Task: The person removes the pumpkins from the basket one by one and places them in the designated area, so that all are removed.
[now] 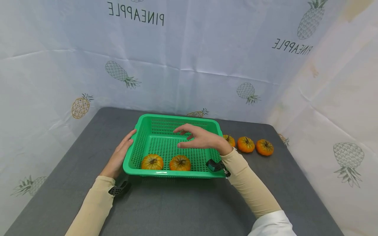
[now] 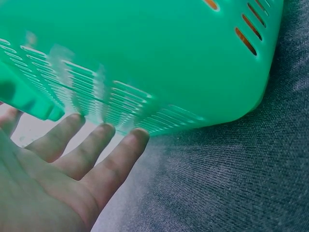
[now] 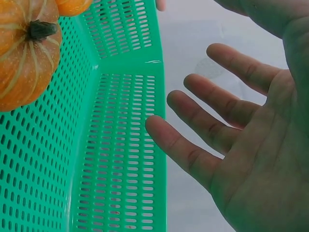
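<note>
A green plastic basket (image 1: 174, 174) with slotted walls stands on the dark table. Two small orange pumpkins, a left one (image 1: 152, 162) and a right one (image 1: 180, 163), lie inside along its near wall. My left hand (image 1: 119, 154) rests against the basket's left side with fingers extended; in the left wrist view its fingertips (image 2: 137, 137) meet the slotted wall. Above the basket hovers my right hand (image 1: 199, 137), fingers spread and holding nothing. The right wrist view shows that hand (image 3: 241, 130) with its palm bare and a pumpkin (image 3: 24, 58) in the basket.
Right of the basket, three more pumpkins lie in a row: one partly hidden by the right wrist (image 1: 229, 140), a middle one (image 1: 245, 144) and an outer one (image 1: 264, 147). A pineapple-printed cloth (image 1: 177, 88) hangs behind and beside the grey table (image 1: 165, 209).
</note>
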